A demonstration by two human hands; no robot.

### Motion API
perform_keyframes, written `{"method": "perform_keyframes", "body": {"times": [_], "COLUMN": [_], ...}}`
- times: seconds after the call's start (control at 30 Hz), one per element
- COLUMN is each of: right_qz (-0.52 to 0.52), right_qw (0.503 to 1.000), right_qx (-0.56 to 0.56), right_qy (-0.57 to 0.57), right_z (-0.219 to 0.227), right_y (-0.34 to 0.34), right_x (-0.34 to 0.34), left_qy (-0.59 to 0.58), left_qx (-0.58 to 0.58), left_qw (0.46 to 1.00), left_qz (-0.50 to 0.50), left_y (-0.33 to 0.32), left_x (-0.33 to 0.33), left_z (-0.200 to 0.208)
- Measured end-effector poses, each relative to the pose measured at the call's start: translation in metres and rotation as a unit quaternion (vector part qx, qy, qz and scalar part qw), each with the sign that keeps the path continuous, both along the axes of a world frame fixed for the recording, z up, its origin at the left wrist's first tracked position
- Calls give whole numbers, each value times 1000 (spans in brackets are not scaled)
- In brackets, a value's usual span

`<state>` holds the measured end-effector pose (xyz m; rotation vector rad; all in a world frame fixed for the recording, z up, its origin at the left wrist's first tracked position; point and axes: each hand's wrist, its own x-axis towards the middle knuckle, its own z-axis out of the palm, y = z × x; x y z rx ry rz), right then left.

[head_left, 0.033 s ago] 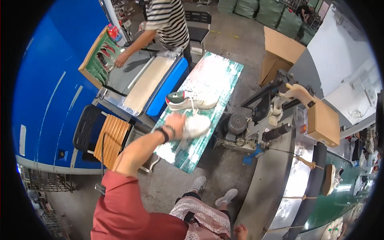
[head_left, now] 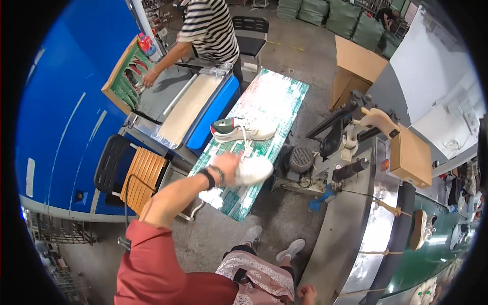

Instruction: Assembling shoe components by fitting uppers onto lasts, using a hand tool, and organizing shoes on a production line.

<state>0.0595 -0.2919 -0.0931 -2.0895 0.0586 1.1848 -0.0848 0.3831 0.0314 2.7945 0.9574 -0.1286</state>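
My left hand [head_left: 225,165], with a dark band on its wrist, is closed around the back part of a white shoe [head_left: 255,171]. The hand and shoe are slightly smeared by motion over the near part of a narrow table [head_left: 235,201] with a green and white patterned top. Just beyond them a second white shoe [head_left: 256,131], with a dark green and red collar, lies on the tabletop, its pale laces hanging toward me. Low at the bottom edge my right hand [head_left: 307,293] hangs beside my lap, apart from the shoes; its fingers show only in part.
A person in a striped shirt [head_left: 213,30] reaches toward a green-lined opening at a blue-edged conveyor [head_left: 213,112]. A slatted chair [head_left: 142,178] stands left. To the right are a machine with a motor [head_left: 301,158], cardboard boxes [head_left: 410,156] and a green bench [head_left: 406,264] with shoes.
My left hand has shifted slightly right and nearer to me with the white shoe, away from the second shoe. The other person's arm has moved slightly.
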Motion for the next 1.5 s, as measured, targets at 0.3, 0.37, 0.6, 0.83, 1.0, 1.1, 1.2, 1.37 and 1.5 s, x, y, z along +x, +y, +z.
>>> {"method": "perform_keyframes", "body": {"times": [0.3, 0.37, 0.6, 0.83, 1.0, 1.1, 1.2, 1.37, 1.5], "right_qz": [-81, -92, -39, 84, 149, 154, 277, 307, 272], "right_qw": [756, 763, 896, 848, 870, 865, 808, 800, 814], "right_qx": [510, 513, 430, 391, 286, 251, 127, 54, 95], "right_qy": [402, 383, -108, -349, -374, -406, -504, -513, -505], "right_z": [202, 198, 201, 230, 249, 257, 298, 288, 284], "right_y": [248, 234, 220, 304, 350, 359, 389, 390, 365], "right_x": [119, 159, 268, 341, 334, 327, 318, 315, 308], "left_qy": [-266, -328, -319, -451, -459, -466, -497, -478, -464], "left_qx": [-42, 24, -116, -138, -158, -180, -215, -320, -410], "left_qw": [881, 874, 919, 877, 873, 866, 840, 818, 775], "left_qz": [-389, -358, -198, -94, -47, -27, -11, 13, 127], "left_y": [-255, -286, -335, -291, -268, -270, -259, -259, -271], "left_x": [154, 183, 241, 305, 304, 301, 305, 301, 279], "left_z": [98, 95, 84, 94, 79, 79, 78, 47, 10]}}
